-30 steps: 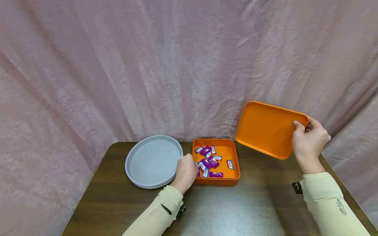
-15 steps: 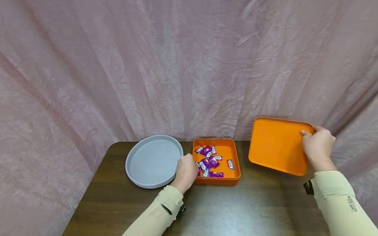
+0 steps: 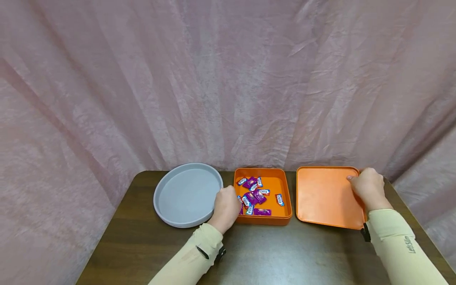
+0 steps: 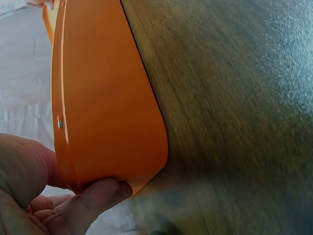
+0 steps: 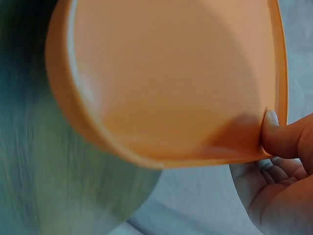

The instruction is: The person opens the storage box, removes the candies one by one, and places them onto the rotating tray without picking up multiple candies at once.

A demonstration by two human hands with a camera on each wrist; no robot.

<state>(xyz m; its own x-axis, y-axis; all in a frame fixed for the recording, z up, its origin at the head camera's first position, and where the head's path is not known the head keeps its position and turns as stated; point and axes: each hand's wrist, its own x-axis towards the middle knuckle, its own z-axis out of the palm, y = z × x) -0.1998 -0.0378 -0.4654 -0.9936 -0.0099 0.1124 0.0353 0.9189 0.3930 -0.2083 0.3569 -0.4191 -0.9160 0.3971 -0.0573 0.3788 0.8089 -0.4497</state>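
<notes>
An orange box at the back middle of the table holds several wrapped candies in purple and blue-white-red wrappers. My left hand grips the box's left side; in the left wrist view its thumb and fingers pinch the box wall near a corner. To the right, my right hand holds the orange lid by its right edge, thumb on the inner face and fingers behind. The lid, inner side up, lies low over the table in the head view. In the right wrist view the lid fills most of the frame.
A round grey tray sits left of the box, close to the left hand. The dark wooden table ends at a pink curtain behind. A narrow strip of table separates box and lid.
My right hand has brought the lid down from a raised, tilted position to low over the table, right of the box. The left hand has stayed at the box.
</notes>
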